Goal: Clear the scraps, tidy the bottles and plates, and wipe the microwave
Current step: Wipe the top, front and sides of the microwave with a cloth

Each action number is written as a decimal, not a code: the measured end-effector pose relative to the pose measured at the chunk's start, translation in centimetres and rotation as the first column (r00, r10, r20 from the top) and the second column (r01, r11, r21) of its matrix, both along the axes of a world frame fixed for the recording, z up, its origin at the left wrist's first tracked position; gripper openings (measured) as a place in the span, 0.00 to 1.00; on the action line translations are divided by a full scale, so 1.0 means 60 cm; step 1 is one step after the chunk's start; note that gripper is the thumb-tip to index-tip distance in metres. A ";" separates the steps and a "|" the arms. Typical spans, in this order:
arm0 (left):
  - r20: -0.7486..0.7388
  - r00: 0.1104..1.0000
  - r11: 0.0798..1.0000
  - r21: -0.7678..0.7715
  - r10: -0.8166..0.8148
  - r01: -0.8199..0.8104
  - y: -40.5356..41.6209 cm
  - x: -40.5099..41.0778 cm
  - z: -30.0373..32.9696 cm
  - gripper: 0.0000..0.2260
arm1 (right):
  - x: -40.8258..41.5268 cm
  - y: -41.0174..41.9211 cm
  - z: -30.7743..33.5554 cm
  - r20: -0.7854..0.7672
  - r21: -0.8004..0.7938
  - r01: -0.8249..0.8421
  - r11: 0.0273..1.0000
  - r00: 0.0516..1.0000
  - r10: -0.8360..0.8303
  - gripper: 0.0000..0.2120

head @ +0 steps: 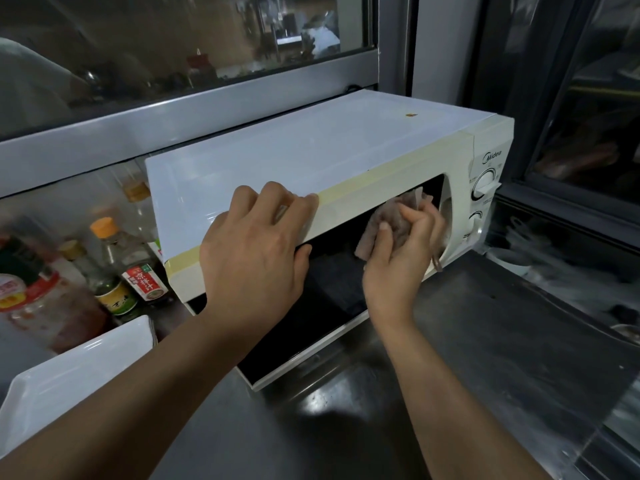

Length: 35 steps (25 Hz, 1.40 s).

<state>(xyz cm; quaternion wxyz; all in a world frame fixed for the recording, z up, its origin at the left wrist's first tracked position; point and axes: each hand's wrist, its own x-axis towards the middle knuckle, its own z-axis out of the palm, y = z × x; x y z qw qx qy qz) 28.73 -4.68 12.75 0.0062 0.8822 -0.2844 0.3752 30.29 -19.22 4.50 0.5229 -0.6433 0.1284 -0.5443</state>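
On a steel desk (485, 341) under a window, the microwave (311, 150) is being wiped. Its top edge is being steadied by the left hand (256, 244), fingers spread; a cloth (391, 220) is being gripped in the right hand (401, 251) at the door glass. Next, probably, firm strokes across the door.

Glossy white microwave (311, 150) casing (yellowed front), soft crumpled cloth (388, 220), brushed metal counter (485, 341).
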 end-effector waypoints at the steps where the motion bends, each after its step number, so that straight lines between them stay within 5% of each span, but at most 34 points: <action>1: 0.010 1.000 1.000 0.000 0.000 0.000 0.001 0.002 -0.001 0.21 | -0.002 0.004 -0.030 -0.035 -0.002 -0.020 1.000 0.999 0.020 0.07; 5: 0.017 1.000 1.000 -0.008 0.003 -0.003 0.002 0.002 -0.002 0.20 | -0.031 0.025 -0.142 -0.310 0.233 -0.062 0.970 0.941 0.134 0.11; 9: -0.038 0.999 1.000 -0.013 -0.002 0.002 0.001 0.001 0.004 0.21 | -0.045 0.025 -0.122 -0.399 0.200 -0.060 0.978 0.906 0.137 0.06; 16: -0.152 0.970 0.981 -0.057 -0.191 0.184 0.040 -0.013 0.021 0.29 | -0.027 0.050 0.026 -0.079 0.008 -0.048 0.999 0.996 0.048 0.06; 21: -0.141 0.984 0.994 -0.029 -0.108 0.105 0.100 -0.024 0.003 0.24 | -0.059 0.086 -0.106 -0.247 0.140 -0.126 0.982 0.956 0.158 0.05; 25: -0.159 0.980 0.988 -0.118 -0.121 0.103 0.099 -0.028 -0.010 0.26 | -0.067 0.089 -0.105 -0.351 0.240 -0.134 0.961 0.911 0.215 0.07; 31: -0.154 0.981 0.981 -0.172 -0.120 0.093 0.097 -0.029 -0.014 0.26 | -0.045 0.107 0.017 -0.075 0.060 -0.141 0.988 0.987 0.145 0.06; 35: -0.143 0.983 0.980 -0.180 -0.115 0.089 0.095 -0.028 -0.018 0.25 | -0.044 0.117 -0.039 -0.046 -0.031 -0.134 0.990 0.990 0.133 0.05</action>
